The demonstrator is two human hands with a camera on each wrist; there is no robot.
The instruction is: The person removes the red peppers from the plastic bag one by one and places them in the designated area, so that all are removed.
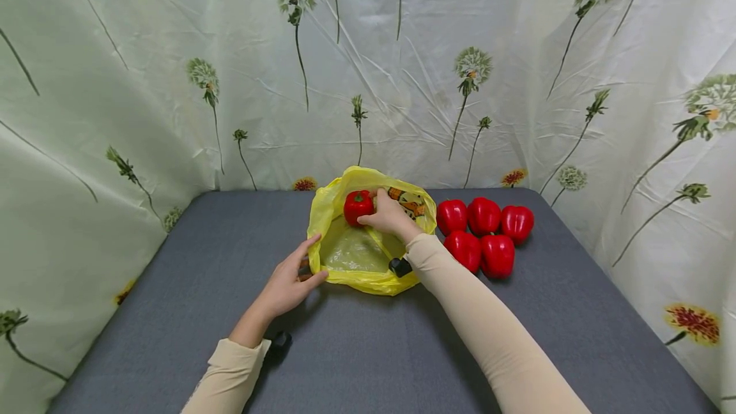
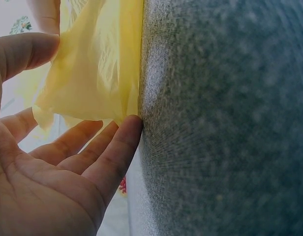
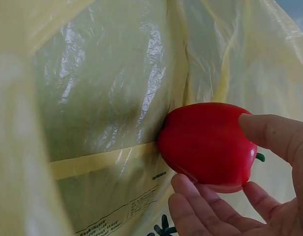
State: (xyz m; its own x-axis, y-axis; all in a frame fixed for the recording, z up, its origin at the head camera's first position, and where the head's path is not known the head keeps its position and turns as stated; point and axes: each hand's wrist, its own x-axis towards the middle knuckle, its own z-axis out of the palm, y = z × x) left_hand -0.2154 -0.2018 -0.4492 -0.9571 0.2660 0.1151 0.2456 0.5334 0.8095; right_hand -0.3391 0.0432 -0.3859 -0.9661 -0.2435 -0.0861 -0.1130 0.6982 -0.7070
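Note:
A yellow plastic bag stands on the table with its mouth spread wide. My right hand reaches inside and holds a red bell pepper near the far left wall. In the right wrist view, the thumb lies on one side of this pepper and the fingers on the other; its green stem points toward the palm. At the bag's near left edge, my left hand touches the plastic with fingers spread and fairly straight. The left wrist view shows its fingertips against the bag's side.
Several red bell peppers lie close together just right of the bag. A grey cloth covers the table. Behind and along the sides hangs a pale curtain printed with dandelions.

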